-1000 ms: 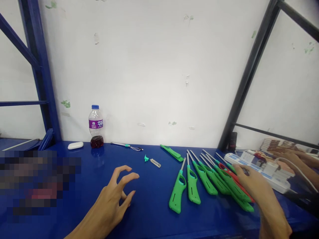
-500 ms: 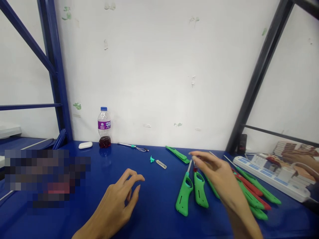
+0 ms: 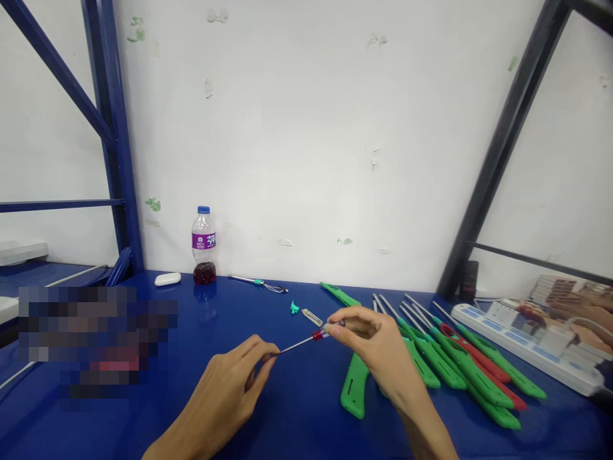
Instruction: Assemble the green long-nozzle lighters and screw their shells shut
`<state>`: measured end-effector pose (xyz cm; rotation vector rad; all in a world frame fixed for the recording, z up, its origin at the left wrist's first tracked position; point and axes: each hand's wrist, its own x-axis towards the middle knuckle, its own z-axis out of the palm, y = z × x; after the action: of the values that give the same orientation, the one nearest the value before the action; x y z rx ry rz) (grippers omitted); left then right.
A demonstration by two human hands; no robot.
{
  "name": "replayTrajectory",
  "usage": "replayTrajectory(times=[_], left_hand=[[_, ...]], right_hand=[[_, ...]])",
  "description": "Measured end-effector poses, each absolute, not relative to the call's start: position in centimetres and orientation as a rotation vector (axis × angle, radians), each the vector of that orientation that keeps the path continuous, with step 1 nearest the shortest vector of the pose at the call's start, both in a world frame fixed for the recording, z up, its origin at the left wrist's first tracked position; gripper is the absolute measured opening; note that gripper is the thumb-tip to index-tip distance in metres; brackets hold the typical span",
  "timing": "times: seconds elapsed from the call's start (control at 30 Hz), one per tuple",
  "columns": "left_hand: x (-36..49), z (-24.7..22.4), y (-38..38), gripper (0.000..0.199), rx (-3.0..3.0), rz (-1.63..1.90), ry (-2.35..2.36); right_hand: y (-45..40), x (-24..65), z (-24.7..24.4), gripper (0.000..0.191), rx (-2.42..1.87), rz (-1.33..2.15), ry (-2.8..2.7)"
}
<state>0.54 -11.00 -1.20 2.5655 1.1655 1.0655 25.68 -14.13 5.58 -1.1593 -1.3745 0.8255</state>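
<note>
A small screwdriver (image 3: 318, 335) with a thin metal shaft, a red collar and a clear handle is held level over the blue table between my hands. My left hand (image 3: 239, 370) pinches the shaft's tip with thumb and forefinger. The handle is in my right hand (image 3: 366, 335), mostly covered by the fingers. Just beyond lie a teal plastic piece (image 3: 294, 308) and a small clear-and-metal part (image 3: 312, 317). A green lighter casing (image 3: 341, 294) rests behind my right hand. Below that hand, a green long-nosed lighter (image 3: 355, 386) is partly hidden.
Several green and red lighters (image 3: 472, 374) lie fanned out at the right, beside a white power strip (image 3: 527, 348). Along the wall stand a bottle (image 3: 204, 246), a white case (image 3: 167, 279) and a metal lighter rod with wires (image 3: 258, 283). A blurred patch covers the left.
My right hand has moved left from over the lighters and now holds the screwdriver. My left hand has closed on the shaft's tip. The view has shifted slightly.
</note>
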Motion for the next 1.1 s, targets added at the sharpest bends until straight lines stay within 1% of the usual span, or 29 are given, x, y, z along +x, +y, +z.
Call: replayTrajectory(times=[0.13,0.33,0.47,0.53,0.6,0.7,0.73,0.93,1.1], left_hand=[[0.4,-1.2,-11.0,0.024,2.528,1.153,1.210],[0.4,-1.0,-11.1,0.027,2.501,1.268,1.221],[0.3,-1.3,-10.7,0.027,2.539,1.230,1.224],[0.2,-1.6,-10.5,0.028,2.553,1.200,1.228],[0.1,-1.8,-10.3,0.029,2.553,1.172,1.248],[0.0,-2.0,-10.2,0.026,2.543,1.107,1.317],[0.0,-2.0,-10.2,0.025,2.544,1.070,1.343],[0.2,-1.6,-10.4,0.023,2.577,0.808,1.464],[0.3,-1.6,-10.4,0.024,2.606,0.719,1.557]], right_hand=[[-13.9,26.2,5.4,0.029,-1.234,0.758,-1.417],[-13.8,26.7,4.9,0.025,-1.396,0.711,-1.646],[-14.0,26.7,4.7,0.035,-1.484,0.653,-1.861],[-14.1,26.6,4.7,0.037,-1.512,0.621,-1.922],[-14.1,26.4,4.6,0.029,-1.521,0.592,-1.960],[-13.9,26.3,4.3,0.010,-1.555,0.561,-1.974],[-13.9,26.2,4.1,0.007,-1.575,0.549,-1.975],[-13.1,25.6,2.7,0.009,-1.654,0.510,-2.025],[-12.3,25.2,1.4,0.010,-1.688,0.449,-2.063]])
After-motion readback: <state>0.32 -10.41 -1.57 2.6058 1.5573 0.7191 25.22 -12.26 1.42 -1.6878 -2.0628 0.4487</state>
